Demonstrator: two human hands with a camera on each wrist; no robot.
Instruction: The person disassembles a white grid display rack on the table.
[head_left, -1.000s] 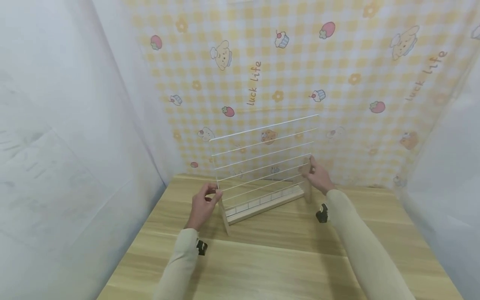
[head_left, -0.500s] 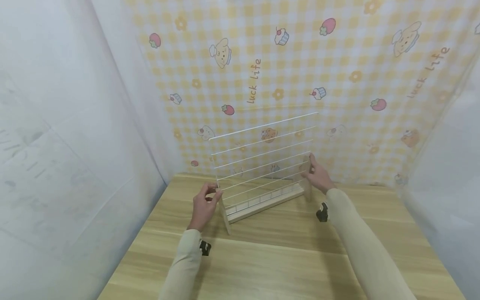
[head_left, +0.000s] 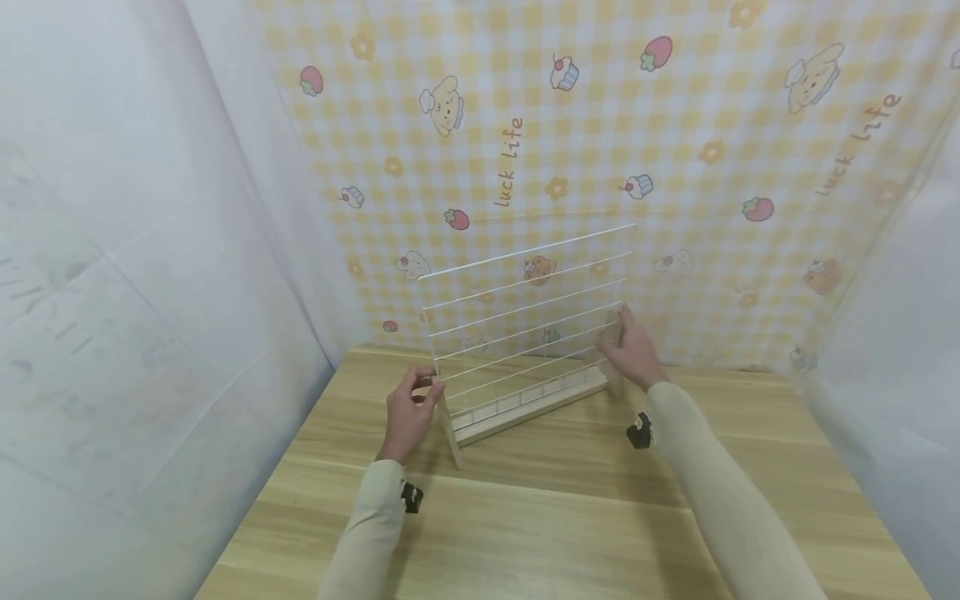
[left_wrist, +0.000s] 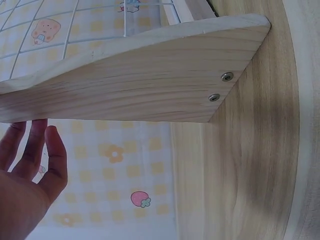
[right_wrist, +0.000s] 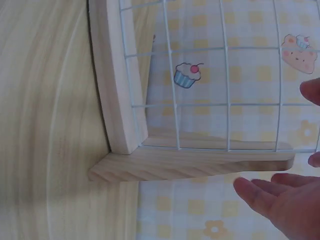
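A white wire grid rack (head_left: 527,251) stands at a slant on the wooden table, its grid upright in a pale wooden base bar (head_left: 534,407). At its near left end, my left hand (head_left: 408,414) pinches the upper end of the wooden side piece (left_wrist: 150,75), where two screws show. My right hand (head_left: 635,350) is at the far right end, thumb in front of the grid and fingers loosely spread around the other side piece (right_wrist: 170,166). In the right wrist view a gap shows between several fingertips and that wood.
A yellow checked cloth (head_left: 555,158) with cartoon prints hangs behind the rack. White sheets (head_left: 150,250) close off both sides. The wooden table (head_left: 525,533) extends in front of the rack. A small black device (head_left: 412,497) sits at each cuff.
My right hand has shifted slightly and its fingers have loosened at the right side piece. The left hand and the rack stay nearly in place.
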